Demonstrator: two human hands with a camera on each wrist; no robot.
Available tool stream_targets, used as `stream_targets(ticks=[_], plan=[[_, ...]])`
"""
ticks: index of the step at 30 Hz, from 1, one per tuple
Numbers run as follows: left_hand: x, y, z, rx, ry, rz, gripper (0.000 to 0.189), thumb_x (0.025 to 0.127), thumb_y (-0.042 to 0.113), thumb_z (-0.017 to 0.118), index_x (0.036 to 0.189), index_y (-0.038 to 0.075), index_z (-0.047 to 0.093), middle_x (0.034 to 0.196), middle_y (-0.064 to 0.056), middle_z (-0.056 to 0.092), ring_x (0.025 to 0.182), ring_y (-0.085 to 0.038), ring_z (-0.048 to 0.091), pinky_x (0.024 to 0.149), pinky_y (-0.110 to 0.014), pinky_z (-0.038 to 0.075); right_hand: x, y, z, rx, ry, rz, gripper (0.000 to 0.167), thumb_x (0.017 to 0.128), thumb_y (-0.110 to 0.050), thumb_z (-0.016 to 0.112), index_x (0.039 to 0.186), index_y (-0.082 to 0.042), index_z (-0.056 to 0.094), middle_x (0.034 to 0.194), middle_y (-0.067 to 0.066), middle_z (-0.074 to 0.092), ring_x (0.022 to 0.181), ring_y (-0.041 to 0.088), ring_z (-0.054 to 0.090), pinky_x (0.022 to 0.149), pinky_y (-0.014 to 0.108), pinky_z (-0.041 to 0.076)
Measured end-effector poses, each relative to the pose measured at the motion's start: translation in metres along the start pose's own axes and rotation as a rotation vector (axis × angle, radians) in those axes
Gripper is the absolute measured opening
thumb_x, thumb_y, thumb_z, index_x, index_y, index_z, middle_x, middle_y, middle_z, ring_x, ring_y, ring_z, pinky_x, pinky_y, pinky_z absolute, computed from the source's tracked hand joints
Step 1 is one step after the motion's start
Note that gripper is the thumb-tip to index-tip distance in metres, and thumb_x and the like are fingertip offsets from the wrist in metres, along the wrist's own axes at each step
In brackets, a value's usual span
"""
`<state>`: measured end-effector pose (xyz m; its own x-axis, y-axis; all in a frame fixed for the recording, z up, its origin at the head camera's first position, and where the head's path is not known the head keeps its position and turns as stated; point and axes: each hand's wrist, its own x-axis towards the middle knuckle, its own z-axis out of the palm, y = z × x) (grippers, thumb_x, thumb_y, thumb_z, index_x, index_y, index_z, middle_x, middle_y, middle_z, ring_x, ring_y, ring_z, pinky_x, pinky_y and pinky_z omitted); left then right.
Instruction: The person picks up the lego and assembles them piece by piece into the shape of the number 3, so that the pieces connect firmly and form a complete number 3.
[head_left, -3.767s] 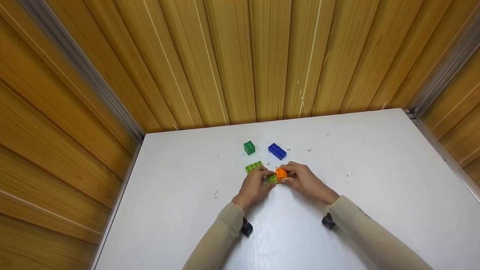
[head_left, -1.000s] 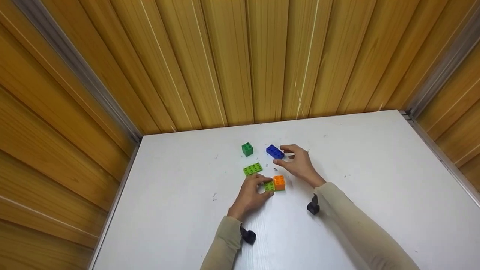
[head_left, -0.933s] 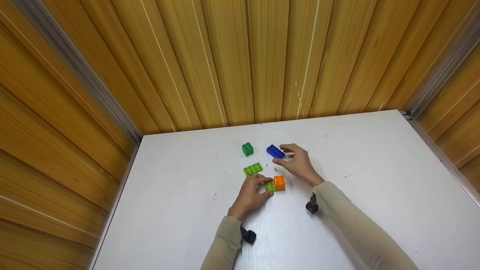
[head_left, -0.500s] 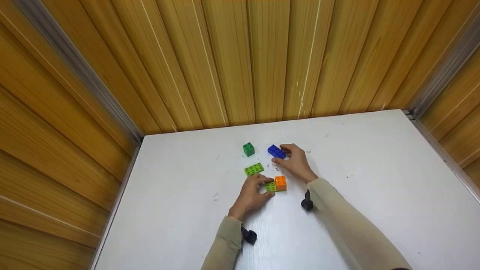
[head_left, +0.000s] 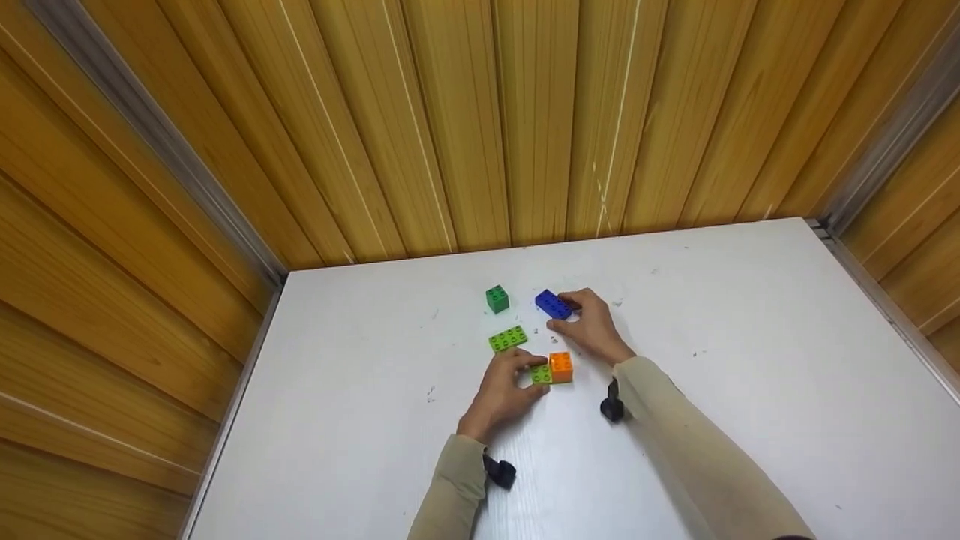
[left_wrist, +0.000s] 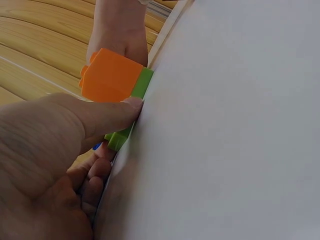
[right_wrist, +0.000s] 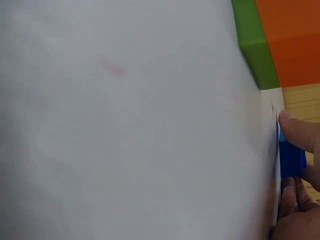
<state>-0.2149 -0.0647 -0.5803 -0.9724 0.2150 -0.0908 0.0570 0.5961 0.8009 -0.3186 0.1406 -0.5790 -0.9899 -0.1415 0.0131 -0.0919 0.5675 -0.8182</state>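
My left hand (head_left: 504,386) pinches a flat lime-green toy brick (head_left: 541,373) at its left end, with the thumb along its near side in the left wrist view. An orange block (head_left: 561,366) is stacked on this brick's right half. Farther back, my right hand (head_left: 592,322) has thumb and fingers around the right end of a blue toy brick (head_left: 553,304), which lies on the table. The right wrist view shows the thumb close against the blue brick (right_wrist: 291,159), fingers on its other side.
A second flat lime-green brick (head_left: 508,338) lies just beyond the left fingers. Behind it stands a dark green block (head_left: 497,298). The white table (head_left: 360,390) meets a wood-patterned wall (head_left: 465,135) at the back.
The right hand has left the orange block, reached back to the blue brick and closed its fingers in on it. The left hand has stayed on the lime-green brick, which sits slightly nearer.
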Motion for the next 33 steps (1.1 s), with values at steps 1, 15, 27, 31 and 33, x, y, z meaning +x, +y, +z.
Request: stream_targets(ticks=[1,15,27,31,33], plan=[[-0.0001,0.0000,0.0000,-0.001,0.000,-0.001,0.037,0.094,0.023,0.084,0.130,0.026,0.077,0.135,0.004,0.063,0.138,-0.022,0.052,0.123,-0.048,0.040,0.0002,0.0004,-0.0001,0.000,-0.001,0.002,0.062,0.096,-0.020,0.082,0.149,0.001,0.058,0.144,0.022,0.059,0.133,0.037,0.056,0.120,0.054,0.042],[-0.0013,0.0011,0.0017,0.000,0.016,-0.003,0.037,0.093,0.021,0.085,0.129,0.025,0.078,0.128,0.007,0.063,0.133,-0.020,0.054,0.120,-0.046,0.043,0.0012,0.0037,0.0020,-0.025,0.010,-0.039,0.053,0.098,-0.016,0.079,0.145,0.001,0.062,0.135,0.023,0.061,0.124,0.035,0.059,0.114,0.052,0.046],[-0.0010,0.0014,0.0017,-0.005,0.015,-0.033,0.036,0.094,0.023,0.084,0.129,0.028,0.078,0.130,0.007,0.062,0.134,-0.020,0.054,0.121,-0.046,0.043,-0.0013,0.0048,0.0014,-0.005,0.007,-0.065,0.049,0.101,-0.015,0.074,0.146,0.001,0.061,0.133,0.024,0.060,0.119,0.035,0.057,0.109,0.050,0.046],[-0.0002,0.0010,0.0022,-0.007,0.017,-0.015,0.036,0.094,0.022,0.085,0.129,0.026,0.078,0.129,0.007,0.063,0.132,-0.020,0.055,0.119,-0.046,0.045,-0.0015,0.0066,-0.0002,0.014,0.025,-0.075,0.048,0.101,-0.014,0.074,0.145,0.002,0.061,0.133,0.024,0.061,0.120,0.035,0.058,0.109,0.050,0.047],[-0.0004,0.0011,0.0025,-0.005,0.014,-0.019,0.036,0.094,0.022,0.085,0.129,0.027,0.078,0.129,0.007,0.062,0.132,-0.020,0.054,0.119,-0.045,0.044,-0.0020,0.0069,-0.0011,0.023,0.031,-0.076,0.049,0.101,-0.014,0.074,0.145,0.003,0.062,0.133,0.024,0.062,0.119,0.035,0.059,0.108,0.050,0.047]])
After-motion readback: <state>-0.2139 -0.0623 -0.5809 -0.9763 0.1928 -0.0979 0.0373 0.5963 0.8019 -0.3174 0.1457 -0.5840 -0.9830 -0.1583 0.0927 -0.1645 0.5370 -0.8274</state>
